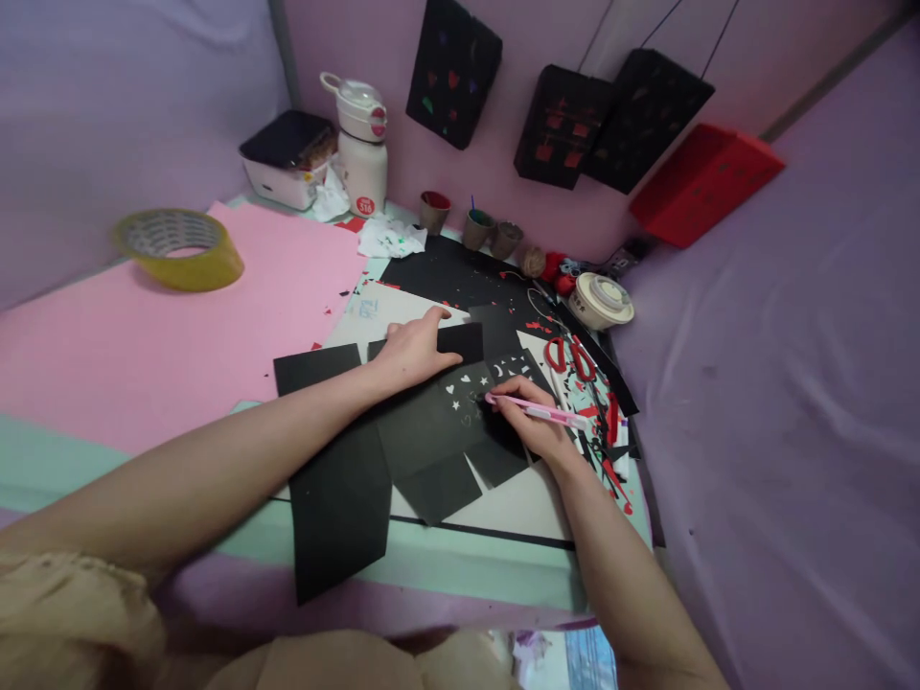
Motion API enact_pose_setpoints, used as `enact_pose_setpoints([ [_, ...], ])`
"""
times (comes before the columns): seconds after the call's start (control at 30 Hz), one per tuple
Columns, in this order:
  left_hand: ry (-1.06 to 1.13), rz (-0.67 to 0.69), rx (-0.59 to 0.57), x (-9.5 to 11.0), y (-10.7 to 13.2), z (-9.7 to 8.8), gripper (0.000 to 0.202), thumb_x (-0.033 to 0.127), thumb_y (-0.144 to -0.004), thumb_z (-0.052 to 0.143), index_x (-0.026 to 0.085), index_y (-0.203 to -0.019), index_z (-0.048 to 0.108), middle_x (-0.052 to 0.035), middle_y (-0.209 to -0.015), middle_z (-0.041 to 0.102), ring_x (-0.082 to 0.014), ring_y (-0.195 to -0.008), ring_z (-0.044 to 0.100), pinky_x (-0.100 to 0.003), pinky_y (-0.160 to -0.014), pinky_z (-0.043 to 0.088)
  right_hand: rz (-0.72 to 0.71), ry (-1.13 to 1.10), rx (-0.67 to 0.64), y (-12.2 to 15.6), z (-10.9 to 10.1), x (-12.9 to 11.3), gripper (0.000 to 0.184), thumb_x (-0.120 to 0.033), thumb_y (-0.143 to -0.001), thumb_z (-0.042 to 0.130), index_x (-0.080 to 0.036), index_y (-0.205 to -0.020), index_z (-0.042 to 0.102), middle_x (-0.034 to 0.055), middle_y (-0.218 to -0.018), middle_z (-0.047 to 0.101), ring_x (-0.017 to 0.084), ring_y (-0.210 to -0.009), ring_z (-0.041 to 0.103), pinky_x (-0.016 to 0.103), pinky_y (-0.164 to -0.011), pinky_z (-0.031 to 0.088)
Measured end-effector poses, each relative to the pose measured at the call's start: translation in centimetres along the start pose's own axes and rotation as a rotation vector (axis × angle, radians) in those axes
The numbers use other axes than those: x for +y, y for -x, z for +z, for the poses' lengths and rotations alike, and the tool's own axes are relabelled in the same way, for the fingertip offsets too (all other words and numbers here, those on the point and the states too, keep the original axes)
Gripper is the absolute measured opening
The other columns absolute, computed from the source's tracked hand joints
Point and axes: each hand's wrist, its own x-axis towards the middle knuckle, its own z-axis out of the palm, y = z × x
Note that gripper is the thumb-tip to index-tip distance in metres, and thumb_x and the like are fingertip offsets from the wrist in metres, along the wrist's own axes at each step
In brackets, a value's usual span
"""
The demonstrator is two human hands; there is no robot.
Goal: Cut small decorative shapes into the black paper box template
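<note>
Resting left hand [415, 353] on black card [421, 431], right hand [530, 418] holding cutter [552, 414]

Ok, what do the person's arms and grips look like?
Left grip and right grip: both ungloved, wrists bare. Left arm: bare below a loose beige sleeve with a gathered-looking edge. Right arm: bare as far as shown, no sleeve in view.

a lone head-worn camera looks forward and down across the worktop [495, 567], the left hand [418, 351] and right hand [530, 414] near mid-frame, its wide view reaching the pink back wall [352, 43] and lilac right-side drape [783, 383].
</note>
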Motion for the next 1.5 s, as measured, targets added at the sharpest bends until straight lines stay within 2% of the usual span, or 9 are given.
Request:
enact_pose_setpoints([
  [0.13, 0.062, 0.011, 0.032, -0.3, 0.6, -0.1, 0.061, 0.036, -0.075, 0.072, 0.021, -0.129, 0.047, -0.0076, -0.107, 0.067, -0.0298, -0.105, 0.061, -0.044, -0.097, 0.040, -0.045, 0.042, -0.022, 0.1, 0.1, 0.1, 0.011, -0.027, -0.087, 0.059, -0.023, -0.093, 0.068, 0.0019, -0.086, 0.070, 0.018, -0.077, 0.065, 0.028, -0.067, 0.049],
  [0.27, 0.121, 0.057, 0.080, -0.2, 1.0, -0.2, 0.059, 0.029, -0.077, 0.072, 0.023, -0.131, 0.048, -0.0062, -0.110, 0.066, -0.0274, -0.108, 0.060, -0.040, -0.095, 0.042, -0.091, 0.057, -0.042, 0.0, 0.2, 0.0, 0.012, -0.028, -0.088, 0.060, -0.023, -0.095, 0.068, 0.0031, -0.089, 0.071, 0.018, -0.078, 0.066, 0.028, -0.068, 0.049],
  [0.47, 0.191, 0.106, 0.129, 0.0, 1.3, -0.1, 0.058, 0.025, -0.078, 0.071, 0.023, -0.131, 0.048, -0.0062, -0.120, 0.063, -0.0268, -0.116, 0.056, -0.042, -0.100, 0.039, -0.123, 0.075, -0.056, -0.1, 0.3, 0.3, 0.013, -0.027, -0.089, 0.060, -0.022, -0.096, 0.069, 0.0050, -0.094, 0.073, 0.019, -0.086, 0.068, 0.029, -0.074, 0.051],
  [0.67, 0.230, 0.138, 0.149, 0.0, 1.5, -0.2, 0.055, 0.025, -0.079, 0.069, 0.024, -0.130, 0.048, -0.0049, -0.126, 0.061, -0.0252, -0.112, 0.057, -0.044, -0.102, 0.037, -0.146, 0.102, -0.076, -0.1, 0.4, 0.3, 0.014, -0.029, -0.089, 0.059, -0.022, -0.096, 0.069, 0.0051, -0.095, 0.073, 0.020, -0.086, 0.068, 0.031, -0.076, 0.052],
  [1.0, 0.266, 0.173, 0.177, 0.1, 1.5, -0.5, 0.055, 0.021, -0.078, 0.069, 0.023, -0.129, 0.048, -0.0057, -0.129, 0.060, -0.0208, -0.105, 0.061, -0.039, -0.098, 0.041, -0.113, 0.120, -0.088, -0.1, 0.4, 0.3, 0.014, -0.030, -0.090, 0.058, -0.022, -0.096, 0.068, 0.0049, -0.096, 0.073, 0.019, -0.086, 0.068, 0.031, -0.075, 0.051],
  [1.13, 0.235, 0.159, 0.166, 0.1, 1.4, -0.5, 0.055, 0.023, -0.079, 0.069, 0.023, -0.129, 0.047, -0.0055, -0.125, 0.062, -0.0228, -0.107, 0.060, -0.040, -0.098, 0.041, -0.101, 0.089, -0.074, 0.1, 0.3, 0.1, 0.014, -0.029, -0.090, 0.058, -0.021, -0.095, 0.068, 0.0049, -0.094, 0.072, 0.019, -0.085, 0.067, 0.030, -0.074, 0.051],
  [1.3, 0.155, 0.139, 0.134, -0.3, 1.1, 0.0, 0.055, 0.025, -0.081, 0.068, 0.023, -0.131, 0.046, -0.0056, -0.121, 0.063, -0.0249, -0.112, 0.057, -0.042, -0.101, 0.038, -0.080, 0.008, 0.019, 0.3, 0.2, -0.1, 0.012, -0.027, -0.088, 0.060, -0.021, -0.095, 0.068, 0.0037, -0.089, 0.070, 0.018, -0.080, 0.066, 0.030, -0.072, 0.051],
  [1.4, 0.093, 0.140, 0.110, -0.5, 1.0, 0.1, 0.060, 0.027, -0.080, 0.069, 0.019, -0.134, 0.043, -0.0097, -0.121, 0.062, -0.0282, -0.114, 0.056, -0.047, -0.102, 0.036, -0.081, -0.014, 0.050, 0.3, 0.3, -0.2, 0.010, -0.027, -0.087, 0.061, -0.022, -0.093, 0.067, 0.0029, -0.086, 0.070, 0.018, -0.079, 0.065, 0.030, -0.070, 0.051],
  [1.5, 0.019, 0.150, 0.145, -0.2, 1.2, -0.6, 0.071, 0.028, -0.078, 0.071, 0.016, -0.140, 0.039, -0.0168, -0.135, 0.051, -0.0352, -0.128, 0.043, -0.053, -0.105, 0.030, -0.077, -0.014, 0.146, 0.4, 0.2, -0.5, 0.009, -0.027, -0.087, 0.061, -0.023, -0.091, 0.067, 0.0023, -0.084, 0.070, 0.018, -0.075, 0.065, 0.030, -0.067, 0.051],
])
